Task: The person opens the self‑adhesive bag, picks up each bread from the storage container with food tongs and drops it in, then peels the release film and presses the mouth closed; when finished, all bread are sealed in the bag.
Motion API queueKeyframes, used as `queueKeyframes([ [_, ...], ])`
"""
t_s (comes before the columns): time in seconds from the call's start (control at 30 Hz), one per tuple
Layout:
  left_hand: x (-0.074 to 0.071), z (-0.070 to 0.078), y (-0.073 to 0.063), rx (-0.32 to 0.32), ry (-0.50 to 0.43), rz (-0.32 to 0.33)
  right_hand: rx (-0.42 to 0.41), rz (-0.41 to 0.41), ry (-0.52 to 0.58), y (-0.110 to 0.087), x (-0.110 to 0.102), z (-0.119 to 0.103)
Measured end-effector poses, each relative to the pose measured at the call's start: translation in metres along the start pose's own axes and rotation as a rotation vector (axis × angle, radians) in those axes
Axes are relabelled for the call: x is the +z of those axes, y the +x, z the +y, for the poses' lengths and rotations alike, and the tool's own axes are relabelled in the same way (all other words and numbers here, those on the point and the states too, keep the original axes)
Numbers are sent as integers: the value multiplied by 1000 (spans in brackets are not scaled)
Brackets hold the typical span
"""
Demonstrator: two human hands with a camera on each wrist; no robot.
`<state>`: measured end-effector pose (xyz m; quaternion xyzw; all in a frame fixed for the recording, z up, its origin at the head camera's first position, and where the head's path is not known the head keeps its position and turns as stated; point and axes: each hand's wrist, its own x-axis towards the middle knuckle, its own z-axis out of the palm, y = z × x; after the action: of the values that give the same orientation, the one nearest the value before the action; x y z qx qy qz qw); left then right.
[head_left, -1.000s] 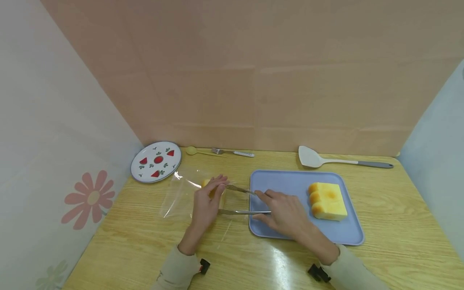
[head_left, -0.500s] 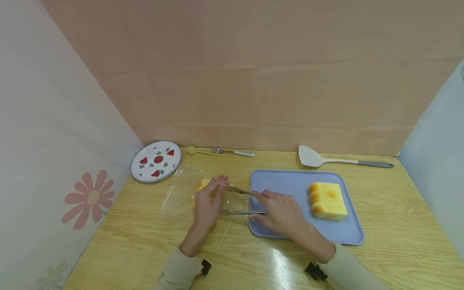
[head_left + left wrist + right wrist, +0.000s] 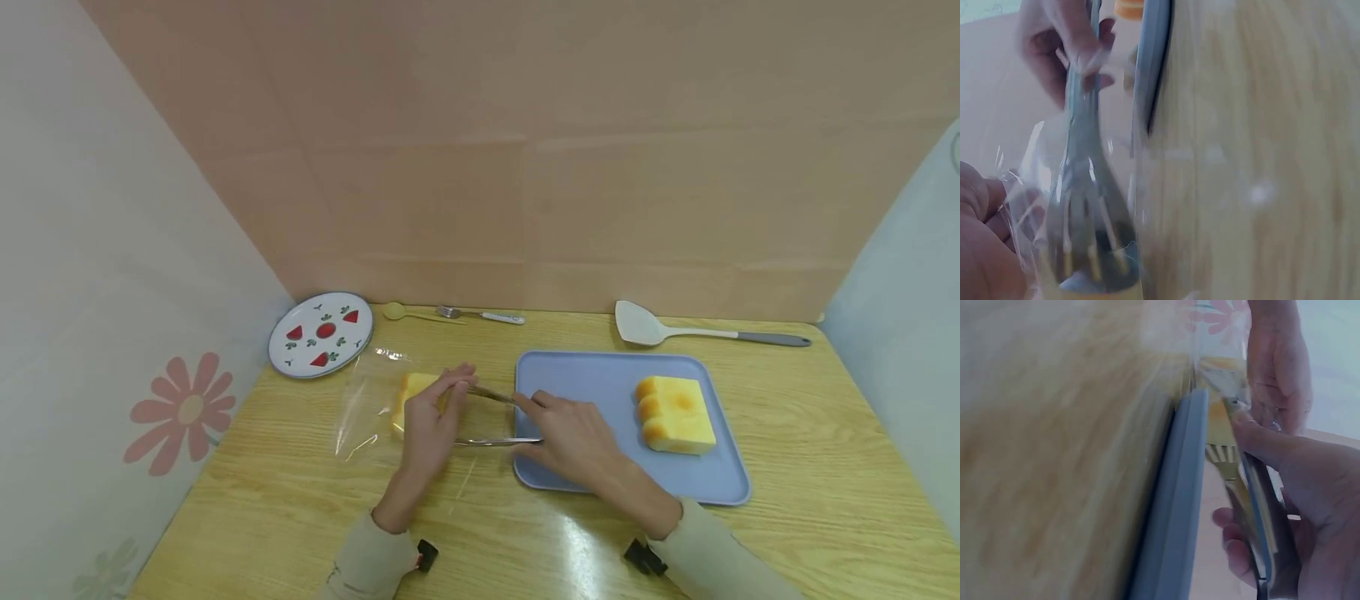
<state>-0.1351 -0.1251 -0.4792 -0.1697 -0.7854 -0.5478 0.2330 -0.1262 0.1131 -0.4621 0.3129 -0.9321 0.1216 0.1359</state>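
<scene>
My right hand (image 3: pixel 573 433) holds a pair of metal tongs (image 3: pixel 498 442) with slotted ends, their two arms spread apart. Clear film of a plastic bag (image 3: pixel 356 417) covers the tongs' ends in the left wrist view. My left hand (image 3: pixel 431 421) pinches the bag near its mouth, fingers partly stretched. Inside the bag, a yellow piece of bread (image 3: pixel 410 392) with a browned edge lies left of the tongs, partly hidden by my left hand. The right wrist view shows the tongs (image 3: pixel 1266 512) between my right thumb and fingers.
A blue tray (image 3: pixel 585 367) on the right bears a bread loaf (image 3: pixel 675 414). Along the back lie a white spatula (image 3: pixel 641 325), a fork (image 3: pixel 480 315) and a yellow spoon (image 3: pixel 395 311). A plate with red fruit patterns (image 3: pixel 307 346) stands at the back left.
The piece of bread has shifted left inside the bag, so more of it shows past my left hand. My right hand has moved slightly left with the tongs. My left hand stays nearly still.
</scene>
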Motion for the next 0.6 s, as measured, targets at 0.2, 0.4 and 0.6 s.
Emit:
queueKeyframes([
  [0.2,-12,6,6,-150,7,12,42,-58,37,-2,0,0],
  [0.4,-16,5,8,-196,5,-64,33,-73,42,0,2,3],
  [0.6,-16,2,7,-156,55,-94,-4,-32,26,1,3,5],
])
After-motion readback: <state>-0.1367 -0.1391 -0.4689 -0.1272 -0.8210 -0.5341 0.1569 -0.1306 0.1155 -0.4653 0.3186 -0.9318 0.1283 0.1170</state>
